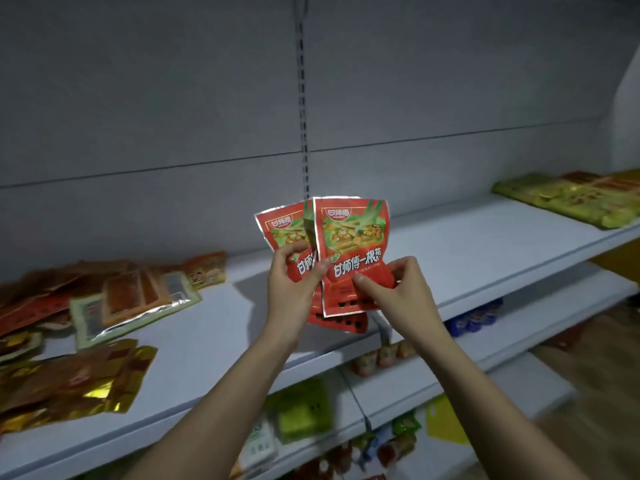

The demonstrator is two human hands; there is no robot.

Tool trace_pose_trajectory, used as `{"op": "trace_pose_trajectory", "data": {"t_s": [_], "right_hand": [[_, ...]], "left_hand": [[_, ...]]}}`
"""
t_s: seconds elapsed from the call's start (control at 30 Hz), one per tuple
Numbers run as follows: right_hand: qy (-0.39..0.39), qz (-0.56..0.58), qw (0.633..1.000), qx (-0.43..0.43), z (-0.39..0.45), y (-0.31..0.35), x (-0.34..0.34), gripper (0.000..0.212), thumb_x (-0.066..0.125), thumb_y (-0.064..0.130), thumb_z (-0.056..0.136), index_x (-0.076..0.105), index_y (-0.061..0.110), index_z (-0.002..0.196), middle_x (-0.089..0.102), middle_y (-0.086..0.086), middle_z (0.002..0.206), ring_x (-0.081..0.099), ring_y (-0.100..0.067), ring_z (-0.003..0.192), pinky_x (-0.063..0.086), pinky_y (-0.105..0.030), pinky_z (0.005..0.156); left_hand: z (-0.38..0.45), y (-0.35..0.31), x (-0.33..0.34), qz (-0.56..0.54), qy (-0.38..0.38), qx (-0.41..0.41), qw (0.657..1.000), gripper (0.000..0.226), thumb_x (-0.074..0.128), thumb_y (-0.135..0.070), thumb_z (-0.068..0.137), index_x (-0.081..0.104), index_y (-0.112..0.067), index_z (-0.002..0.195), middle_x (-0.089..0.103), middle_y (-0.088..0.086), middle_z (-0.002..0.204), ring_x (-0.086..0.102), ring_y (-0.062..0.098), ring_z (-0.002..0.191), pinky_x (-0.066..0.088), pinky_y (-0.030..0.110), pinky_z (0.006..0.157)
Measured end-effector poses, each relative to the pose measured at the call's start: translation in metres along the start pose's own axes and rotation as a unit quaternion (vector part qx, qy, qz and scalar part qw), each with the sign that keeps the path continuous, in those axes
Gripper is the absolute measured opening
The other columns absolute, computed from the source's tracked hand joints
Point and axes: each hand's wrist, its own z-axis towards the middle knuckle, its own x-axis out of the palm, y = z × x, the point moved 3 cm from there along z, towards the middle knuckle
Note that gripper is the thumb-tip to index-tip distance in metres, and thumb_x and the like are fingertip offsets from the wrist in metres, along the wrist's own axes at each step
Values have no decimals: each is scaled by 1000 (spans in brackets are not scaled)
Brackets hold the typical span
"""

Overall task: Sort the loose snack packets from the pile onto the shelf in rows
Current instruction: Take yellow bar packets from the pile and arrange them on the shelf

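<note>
Two hands hold red snack packets upright and fanned above the front of the white shelf [467, 258]. Left hand [294, 275]: fingers curled round the rear packet [287, 230], thumb pressed on its printed face; more red packets show stacked behind and below it, exact count not clear. Right hand [398, 289]: thumb and curled fingers pinching the lower part of the front packet [353, 244], which overlaps the rear one and bears a cartoon figure, green trim and white lettering. Both packets are lifted clear of the shelf board, near its middle, in front of the slotted upright [303, 133] of the grey back panel. Pile of loose packets [104, 299]: lying on the same shelf at far left, well apart from the hands, jumbled; contents include orange-brown packets, a green-edged packet with a clear window, and gold foil packets nearest the front edge. Row of yellow-green packets [571, 199]: laid flat at the far right end of the shelf. Lower shelves [519, 323]: stocked with mixed small goods, among them blue items, red-and-white cups and a green bag; details blurred.
</note>
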Motion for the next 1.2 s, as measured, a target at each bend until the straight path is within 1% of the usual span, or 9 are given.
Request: {"op": "trace_pose_trajectory", "data": {"t_s": [0.1, 0.17, 0.3, 0.5, 0.67, 0.73, 0.83, 0.93, 1.2], "right_hand": [[-19, 41, 998, 52, 20, -31, -32, 48, 77, 42, 81, 44, 19, 107, 63, 3, 105, 68, -11, 90, 60, -33, 75], [-32, 87, 993, 73, 36, -48, -54, 47, 77, 38, 83, 43, 18, 108, 66, 1, 106, 70, -12, 88, 59, -30, 70], [-82, 99, 990, 65, 85, -74, -104, 45, 78, 33, 84, 44, 17, 109, 68, 1, 105, 71, -8, 87, 55, -19, 62], [-107, 52, 990, 71, 164, -104, -183, 44, 76, 35, 84, 45, 18, 109, 66, 4, 107, 69, -7, 90, 55, -21, 67], [-101, 15, 992, 68, 222, -121, -242, 41, 75, 35, 85, 46, 18, 108, 66, 5, 106, 69, -9, 91, 58, -27, 73], [-94, 11, 993, 75, 236, -130, -256, 39, 75, 35, 86, 46, 19, 107, 65, 6, 105, 69, -10, 92, 59, -31, 77], [-71, -11, 994, 85, 261, -145, -274, 39, 74, 36, 86, 46, 19, 107, 64, 7, 105, 68, -11, 91, 60, -34, 80], [-36, -19, 994, 104, 289, -159, -293, 39, 75, 35, 85, 49, 16, 106, 64, 3, 103, 68, -12, 90, 55, -29, 72], [72, 10, 995, 69, 373, -183, -340, 39, 76, 24, 86, 53, 10, 113, 63, 5, 92, 65, -4, 74, 45, -14, 55]], "left_hand": [[9, 20, 48, -20, 14, -20, 1000, 32, 75, -21, 88, 59, -32, 112, 65, 0, 124, 70, 22, 108, 62, 46, 81], [17, 33, 83, -34, 18, -26, 999, 30, 73, -24, 90, 59, -33, 114, 65, 1, 125, 71, 23, 105, 63, 46, 79], [40, 62, 156, -23, 50, -35, 998, 15, 58, -30, 100, 57, -33, 115, 68, -4, 114, 75, 14, 90, 62, 28, 67], [88, 99, 261, 11, 137, -81, 987, 22, 52, -38, 102, 58, -31, 122, 72, -5, 114, 75, 14, 94, 61, 39, 86], [118, 113, 340, 23, 182, -77, 980, 20, 49, -33, 104, 60, -30, 121, 72, -10, 110, 74, 8, 91, 61, 31, 81], [127, 124, 361, 27, 175, -92, 980, 17, 48, -35, 105, 60, -32, 117, 73, -8, 108, 75, 10, 89, 62, 34, 80], [139, 146, 386, 55, 150, -110, 981, 15, 48, -47, 103, 61, -43, 109, 75, -12, 102, 76, 15, 86, 60, 48, 85], [146, 162, 407, 73, 131, -102, 983, 13, 49, -52, 100, 62, -52, 101, 75, -14, 104, 76, 17, 90, 58, 52, 88], [163, 171, 477, 15, 19, -92, 995, 16, 48, -30, 106, 63, -28, 111, 75, 0, 109, 76, 22, 92, 59, 52, 88]]}}
